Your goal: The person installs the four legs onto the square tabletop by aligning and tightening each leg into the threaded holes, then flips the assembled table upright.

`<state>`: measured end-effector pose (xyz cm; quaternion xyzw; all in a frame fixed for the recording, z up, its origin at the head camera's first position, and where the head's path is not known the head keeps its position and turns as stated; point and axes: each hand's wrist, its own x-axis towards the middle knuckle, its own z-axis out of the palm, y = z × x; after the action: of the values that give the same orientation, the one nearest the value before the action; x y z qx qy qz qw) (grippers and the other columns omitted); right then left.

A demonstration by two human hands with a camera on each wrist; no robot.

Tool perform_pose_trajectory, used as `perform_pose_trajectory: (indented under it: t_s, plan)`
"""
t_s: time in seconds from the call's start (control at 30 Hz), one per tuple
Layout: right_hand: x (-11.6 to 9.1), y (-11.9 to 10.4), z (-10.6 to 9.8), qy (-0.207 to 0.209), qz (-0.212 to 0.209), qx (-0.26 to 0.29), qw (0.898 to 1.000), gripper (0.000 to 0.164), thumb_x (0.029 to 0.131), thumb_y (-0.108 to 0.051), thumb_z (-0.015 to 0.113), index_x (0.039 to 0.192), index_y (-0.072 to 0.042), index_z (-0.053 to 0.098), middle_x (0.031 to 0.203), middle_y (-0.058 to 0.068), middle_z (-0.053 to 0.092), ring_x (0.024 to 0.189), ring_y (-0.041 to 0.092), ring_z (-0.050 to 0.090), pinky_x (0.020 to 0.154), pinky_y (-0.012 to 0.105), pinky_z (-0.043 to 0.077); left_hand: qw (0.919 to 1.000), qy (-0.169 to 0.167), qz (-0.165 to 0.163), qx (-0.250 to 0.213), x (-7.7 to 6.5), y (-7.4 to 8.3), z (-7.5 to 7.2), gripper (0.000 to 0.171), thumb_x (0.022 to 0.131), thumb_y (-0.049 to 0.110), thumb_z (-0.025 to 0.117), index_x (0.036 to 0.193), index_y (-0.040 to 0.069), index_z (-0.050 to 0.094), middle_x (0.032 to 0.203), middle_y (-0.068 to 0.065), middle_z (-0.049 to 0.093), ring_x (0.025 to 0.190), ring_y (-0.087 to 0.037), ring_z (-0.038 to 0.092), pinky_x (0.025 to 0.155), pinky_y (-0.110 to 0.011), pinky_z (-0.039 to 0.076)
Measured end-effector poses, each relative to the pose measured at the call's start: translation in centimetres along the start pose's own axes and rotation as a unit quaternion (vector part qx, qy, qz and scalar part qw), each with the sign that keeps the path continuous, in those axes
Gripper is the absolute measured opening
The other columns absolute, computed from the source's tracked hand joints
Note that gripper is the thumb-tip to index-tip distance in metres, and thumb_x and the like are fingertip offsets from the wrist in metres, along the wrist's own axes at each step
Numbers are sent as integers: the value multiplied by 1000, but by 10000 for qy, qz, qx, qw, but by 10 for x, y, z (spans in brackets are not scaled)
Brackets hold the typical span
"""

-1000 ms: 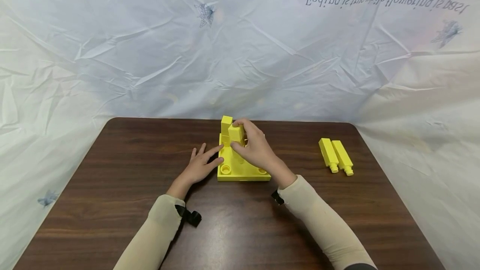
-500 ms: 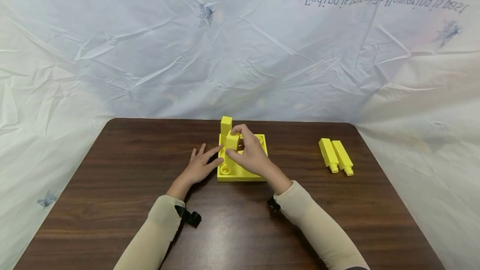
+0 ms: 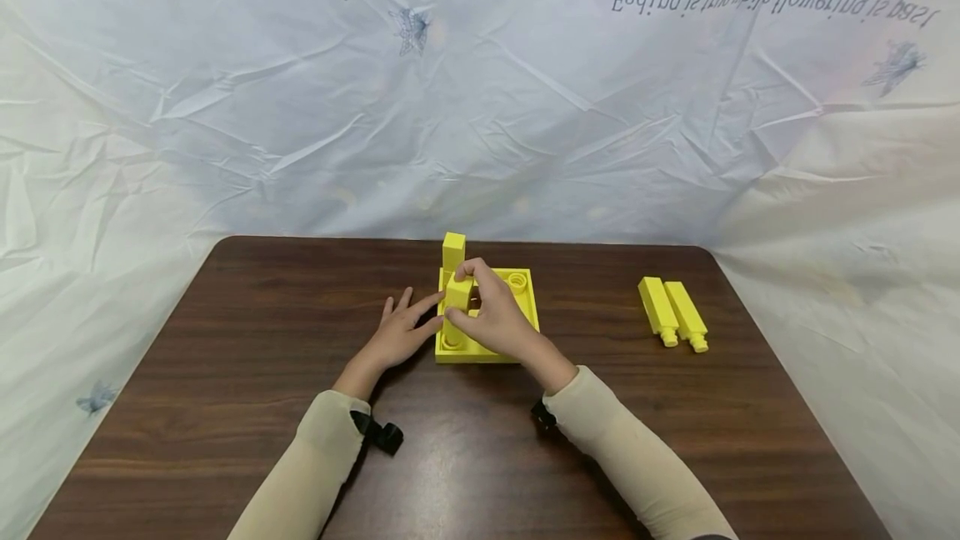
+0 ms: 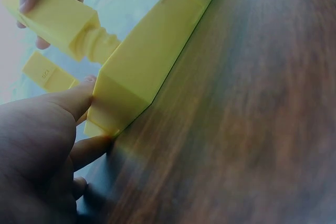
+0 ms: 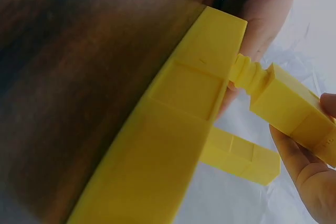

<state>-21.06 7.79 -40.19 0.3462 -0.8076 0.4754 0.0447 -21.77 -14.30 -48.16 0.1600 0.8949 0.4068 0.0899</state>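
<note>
The right hand (image 3: 498, 323) grips a yellow block (image 3: 459, 294), thumb on one side and fingers on the other, holding it over the near left corner of a yellow board (image 3: 480, 358). Its screw end (image 4: 100, 45) points down toward the ring (image 3: 453, 347) in that corner; the board's rim hides the tip in both wrist views, so how far it sits in the ring cannot be told. The left hand (image 3: 399, 337) holds nothing: its fingers are extended and spread, with the thumb and a finger touching the board's left edge.

A standing block (image 3: 453, 251) rises upright at the board's far left corner, and another ring (image 3: 517, 277) shows at the far right one. The board lies flat on the brown bench (image 3: 225, 373). Well apart on the right, a third block (image 3: 657, 305) and a fourth block (image 3: 686, 312) lie side by side, screw ends toward the person. A pale, wrinkled sheet (image 3: 480, 123) with printed words hangs behind.
</note>
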Motion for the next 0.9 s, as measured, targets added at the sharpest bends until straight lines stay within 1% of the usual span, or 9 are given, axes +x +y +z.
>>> perform_pose_trajectory:
  t_s: [0.1,0.2,0.27,0.4,0.53,0.63,0.73,0.8,0.9]
  plan:
    - [-1,2,3,-44,-66,-127,9999,38,95,-1,75,119,-5,45,112,10,53,80,40,53,69,31,46,10000,8,-17,24,0,1,0,63,112,48,50,166,19,38,166,-18,40,162,-41,-2,124,-64,-13]
    - [-2,4,6,-85,-141,-241,9996,38,95,0,76,117,-6,45,110,10,53,81,40,54,69,32,47,10000,18,-37,37,0,1,0,64,111,48,51,166,18,38,166,-17,39,162,-41,-1,124,-64,-13]
    - [-3,4,7,-120,-166,-281,9994,38,95,0,76,117,-5,46,111,10,53,83,39,54,70,36,48,10000,22,-40,37,0,2,0,64,111,48,51,166,18,38,166,-17,39,162,-41,-1,124,-64,-13]
    - [-5,7,8,-212,-132,-188,9995,37,95,0,76,117,-5,46,113,12,53,86,41,55,74,49,52,10000,11,-60,24,0,3,0,63,112,47,51,166,18,38,166,-17,39,162,-41,-1,124,-64,-13]
    - [-5,8,8,-293,-52,-74,9995,39,96,-3,77,117,-8,45,119,14,56,89,33,58,80,54,56,10000,10,-60,23,-1,3,0,62,112,45,52,166,18,38,166,-17,38,162,-41,-1,124,-65,-13]
    - [-5,9,6,-383,54,10,9993,39,97,-6,78,117,-10,45,131,14,61,98,25,63,85,50,59,10000,1,-57,19,-1,3,0,63,111,46,52,166,19,38,167,-17,38,162,-41,-1,124,-65,-13]
    - [-6,9,2,-487,143,149,9986,39,97,-9,78,117,-11,45,141,18,61,107,22,66,86,45,61,10000,-17,-57,11,-1,3,0,63,111,48,51,166,21,38,167,-16,37,162,-41,-2,124,-65,-13]
    - [-6,10,0,-562,165,194,9981,38,98,-11,77,119,-10,45,139,17,61,106,22,65,87,40,61,10000,-4,-42,-9,-1,2,0,63,111,48,51,166,21,38,167,-16,37,162,-41,-2,124,-65,-13]
    - [-6,9,-2,-692,170,256,9971,37,101,-12,75,123,-9,46,132,14,59,101,22,63,87,39,60,10000,14,-29,-10,-1,2,0,63,112,46,51,166,19,38,168,-16,37,162,-42,-2,124,-65,-13]
